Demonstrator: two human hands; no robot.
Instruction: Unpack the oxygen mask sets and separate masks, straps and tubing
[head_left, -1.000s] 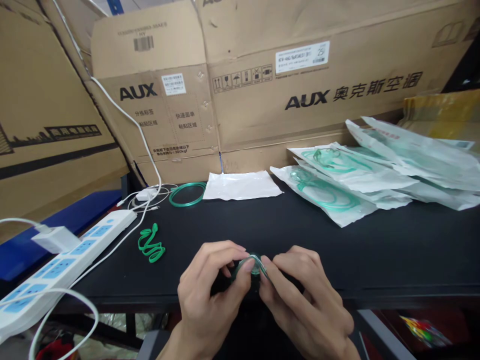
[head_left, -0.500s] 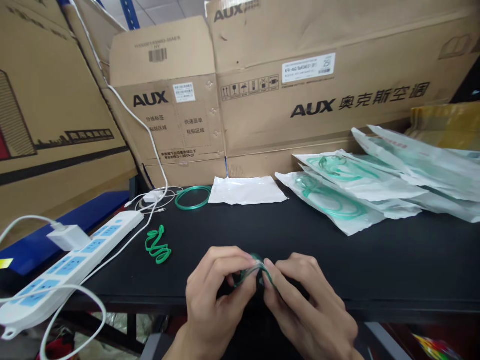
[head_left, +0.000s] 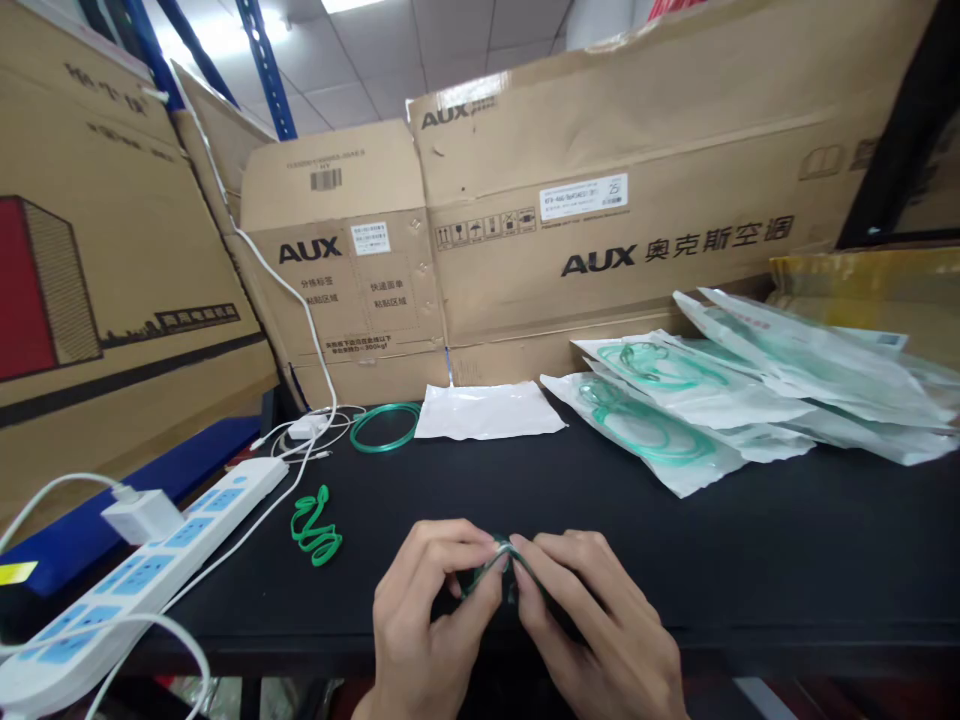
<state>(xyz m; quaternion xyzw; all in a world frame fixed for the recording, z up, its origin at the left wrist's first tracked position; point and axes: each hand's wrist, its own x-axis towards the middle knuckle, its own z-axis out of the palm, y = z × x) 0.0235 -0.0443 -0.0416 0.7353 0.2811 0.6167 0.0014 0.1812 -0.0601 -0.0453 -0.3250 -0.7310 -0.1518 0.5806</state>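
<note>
Near the table's front edge, my left hand [head_left: 435, 610] and my right hand [head_left: 592, 620] meet, fingers pinched on either side of a small green translucent plastic mask [head_left: 493, 578]. A pale, shiny strip shows on its bent top edge, between the fingertips. Most of the mask is hidden behind my fingers, so its full shape cannot be made out. To the left of my hands lies a crumpled green elastic strap [head_left: 316, 528], apart from them. Farther back rests a coil of green tubing [head_left: 384, 428].
A white pouch [head_left: 487, 412] lies flat at the back of the black table [head_left: 360, 590]. Several clear-fronted pouches [head_left: 660, 440] with green tubing are piled at right. A power strip [head_left: 142, 575] with white cables runs along the left. Cardboard boxes [head_left: 615, 230] stand behind.
The view has tilted up, so the table and boxes sit lower in the picture. My fingers still pinch the mask, its bent edge now more pointed, and both hands are slightly closer together.
</note>
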